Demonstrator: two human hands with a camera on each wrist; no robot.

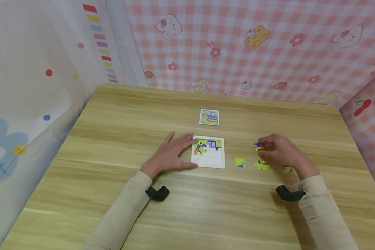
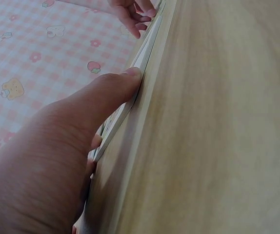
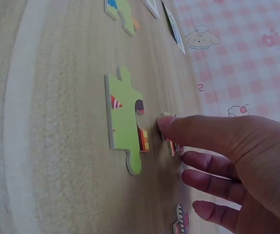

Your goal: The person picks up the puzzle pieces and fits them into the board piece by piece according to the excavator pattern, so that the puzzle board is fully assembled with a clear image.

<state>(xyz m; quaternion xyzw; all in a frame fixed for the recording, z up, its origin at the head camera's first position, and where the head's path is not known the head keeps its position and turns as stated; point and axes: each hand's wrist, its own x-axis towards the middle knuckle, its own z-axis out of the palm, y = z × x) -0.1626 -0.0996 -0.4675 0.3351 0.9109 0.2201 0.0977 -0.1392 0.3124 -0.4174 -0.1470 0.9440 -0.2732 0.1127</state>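
A white square puzzle tray (image 1: 207, 161) lies on the table, its upper part filled with pieces showing a blue vehicle on green. My left hand (image 1: 172, 152) is spread at its left side, fingertips on the upper left corner and thumb on the near edge. To the right, my right hand (image 1: 279, 149) pinches a small colourful puzzle piece (image 1: 258, 145) between thumb and fingers, close to the tabletop. Nearer me are a green piece with blue (image 1: 240, 161), a green piece with a red-striped cone (image 3: 123, 117), and another green piece (image 1: 286, 169) partly under my wrist.
A small picture card (image 1: 209, 117) with a similar vehicle lies behind the tray. One more patterned piece (image 3: 181, 222) shows below my fingers in the right wrist view. The wooden table (image 1: 187, 208) ends at a pink checked cloth (image 1: 225, 66) behind.
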